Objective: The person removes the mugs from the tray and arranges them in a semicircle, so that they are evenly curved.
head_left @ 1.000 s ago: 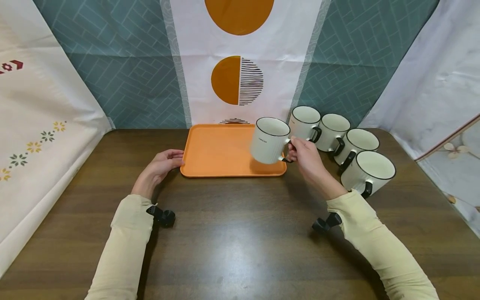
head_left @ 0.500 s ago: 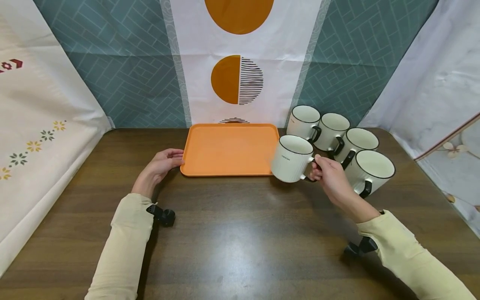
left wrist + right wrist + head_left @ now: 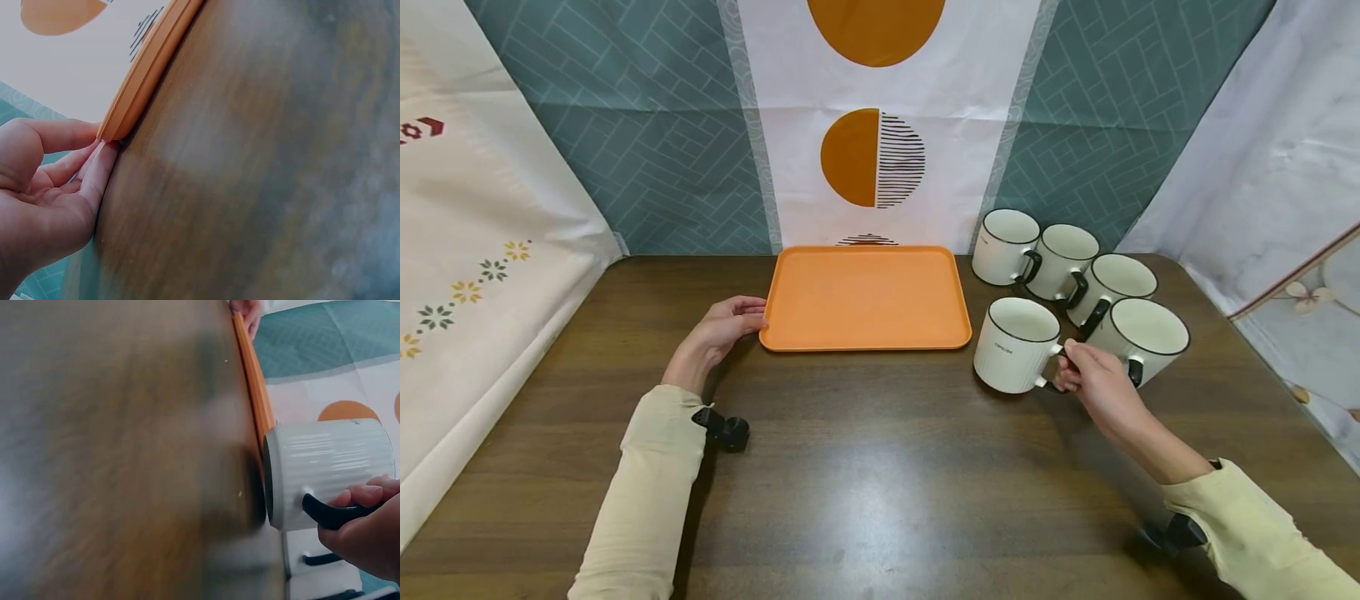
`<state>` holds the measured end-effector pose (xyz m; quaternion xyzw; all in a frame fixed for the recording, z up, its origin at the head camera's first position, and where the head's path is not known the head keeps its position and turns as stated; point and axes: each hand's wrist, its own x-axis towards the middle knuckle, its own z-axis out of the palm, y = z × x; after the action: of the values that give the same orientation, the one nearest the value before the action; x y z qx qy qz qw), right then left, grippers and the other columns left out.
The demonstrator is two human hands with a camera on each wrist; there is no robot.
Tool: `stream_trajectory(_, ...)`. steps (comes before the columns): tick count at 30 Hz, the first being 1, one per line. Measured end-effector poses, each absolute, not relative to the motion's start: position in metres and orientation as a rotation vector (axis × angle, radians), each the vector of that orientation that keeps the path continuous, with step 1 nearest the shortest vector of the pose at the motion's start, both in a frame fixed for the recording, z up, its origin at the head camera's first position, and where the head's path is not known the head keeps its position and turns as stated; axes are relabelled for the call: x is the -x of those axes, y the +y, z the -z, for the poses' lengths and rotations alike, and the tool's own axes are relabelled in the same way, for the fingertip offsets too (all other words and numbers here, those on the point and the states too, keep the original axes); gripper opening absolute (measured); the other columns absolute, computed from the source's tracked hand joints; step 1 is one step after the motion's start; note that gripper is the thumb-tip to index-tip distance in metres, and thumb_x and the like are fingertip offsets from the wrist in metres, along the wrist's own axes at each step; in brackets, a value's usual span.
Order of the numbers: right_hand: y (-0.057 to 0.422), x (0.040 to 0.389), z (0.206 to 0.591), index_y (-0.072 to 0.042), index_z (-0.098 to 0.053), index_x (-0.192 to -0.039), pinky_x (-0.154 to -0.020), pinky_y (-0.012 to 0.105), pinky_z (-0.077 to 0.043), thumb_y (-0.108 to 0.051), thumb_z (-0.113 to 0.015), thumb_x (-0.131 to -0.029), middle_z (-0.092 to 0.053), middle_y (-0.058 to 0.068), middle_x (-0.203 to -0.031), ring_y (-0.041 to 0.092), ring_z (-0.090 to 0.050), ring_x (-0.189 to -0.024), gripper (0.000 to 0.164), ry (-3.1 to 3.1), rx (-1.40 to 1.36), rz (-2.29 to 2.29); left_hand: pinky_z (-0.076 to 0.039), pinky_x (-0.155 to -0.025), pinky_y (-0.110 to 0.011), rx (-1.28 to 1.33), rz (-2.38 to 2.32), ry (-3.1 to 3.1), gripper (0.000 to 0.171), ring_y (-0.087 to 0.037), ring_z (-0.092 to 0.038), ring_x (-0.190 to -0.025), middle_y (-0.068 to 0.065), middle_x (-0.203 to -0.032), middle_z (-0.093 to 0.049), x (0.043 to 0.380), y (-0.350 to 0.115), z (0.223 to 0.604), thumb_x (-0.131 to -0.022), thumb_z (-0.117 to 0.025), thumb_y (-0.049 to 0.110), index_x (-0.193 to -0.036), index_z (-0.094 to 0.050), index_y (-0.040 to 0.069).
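Observation:
A white ribbed mug (image 3: 1015,346) with a black rim and small lettering is upright, its base close over the table. My right hand (image 3: 1097,379) grips its black handle (image 3: 334,514), fingers curled through it. At the left, my left hand (image 3: 726,323) holds the left edge of the orange rectangular tray (image 3: 867,298); in the left wrist view the fingertips (image 3: 94,132) pinch the tray's rim. Several matching mugs stand at the back right, among them a near one (image 3: 1148,329) just behind my right hand and a far one (image 3: 1007,246).
The wooden table (image 3: 850,467) carries everything. A patterned cloth (image 3: 880,158) hangs along its back edge. White fabric (image 3: 1262,200) rises at the right, and a flowered cloth (image 3: 475,292) slopes down at the left.
My right hand has moved the mug from above the tray's right end toward the right and nearer me, lowering it beside the tray. The left hand stays at the tray's edge.

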<state>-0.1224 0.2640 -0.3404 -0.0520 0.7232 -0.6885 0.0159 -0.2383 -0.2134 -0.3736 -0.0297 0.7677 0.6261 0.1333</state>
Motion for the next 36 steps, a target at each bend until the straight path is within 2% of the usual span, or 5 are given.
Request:
stream_trajectory(7, 0.281, 0.109, 0.346, 0.002, -0.046, -0.080, -0.062, 0.024, -0.039, -0.020, -0.038, -0.105, -0.038, 0.000, -0.067, 0.012, -0.043, -0.065, 0.035, 2.297, 0.188, 2.105, -0.047, -0.087, -0.017, 0.098, -1.827, 2.221, 0.054, -0.015, -0.049, -0.105, -0.026, -0.136, -0.038, 0.239, -0.214, 0.374, -0.094, -0.054, -0.004, -0.141, -0.030, -0.014)
stream_trajectory(14, 0.292, 0.097, 0.346, 0.006, -0.046, -0.081, -0.064, 0.027, -0.039, -0.022, -0.041, -0.105, -0.047, 0.005, -0.071, 0.015, -0.047, -0.070, 0.038, 2.678, 0.223, 1.631, -0.047, -0.088, -0.017, 0.114, -1.805, 2.240, 0.052, -0.016, -0.049, -0.107, -0.025, -0.136, -0.039, 0.241, -0.214, 0.374, -0.094, -0.053, -0.003, -0.141, -0.032, -0.013)
stream_trajectory(23, 0.299, 0.086, 0.340, -0.004, -0.064, -0.081, -0.070, 0.016, -0.040, -0.030, -0.051, -0.101, -0.066, 0.000, -0.075, 0.004, -0.059, -0.076, 0.036, 2.944, 0.104, 1.213, -0.046, -0.091, -0.019, 0.137, -1.780, 2.247, 0.054, -0.020, -0.049, -0.111, -0.025, -0.138, -0.038, 0.239, -0.213, 0.373, -0.095, -0.055, 0.000, -0.142, -0.032, -0.011)
stream_trajectory(29, 0.305, 0.080, 0.339, -0.015, -0.071, -0.077, -0.062, 0.019, -0.038, -0.029, -0.057, -0.098, -0.067, -0.010, -0.068, -0.003, -0.055, -0.073, 0.029, 3.160, 0.119, 0.992, -0.046, -0.090, -0.018, 0.123, -1.781, 2.249, 0.053, -0.018, -0.049, -0.109, -0.025, -0.138, -0.038, 0.239, -0.214, 0.373, -0.095, -0.054, -0.001, -0.141, -0.031, -0.012)
stream_trajectory(36, 0.313, 0.077, 0.339, -0.017, -0.072, -0.076, -0.060, 0.016, -0.039, -0.026, -0.058, -0.098, -0.067, -0.012, -0.066, -0.006, -0.055, -0.071, 0.027, 3.199, 0.145, 0.982, -0.046, -0.089, -0.017, 0.121, -1.782, 2.237, 0.053, -0.019, -0.048, -0.110, -0.025, -0.139, -0.037, 0.238, -0.214, 0.373, -0.095, -0.054, -0.001, -0.142, -0.031, -0.012)
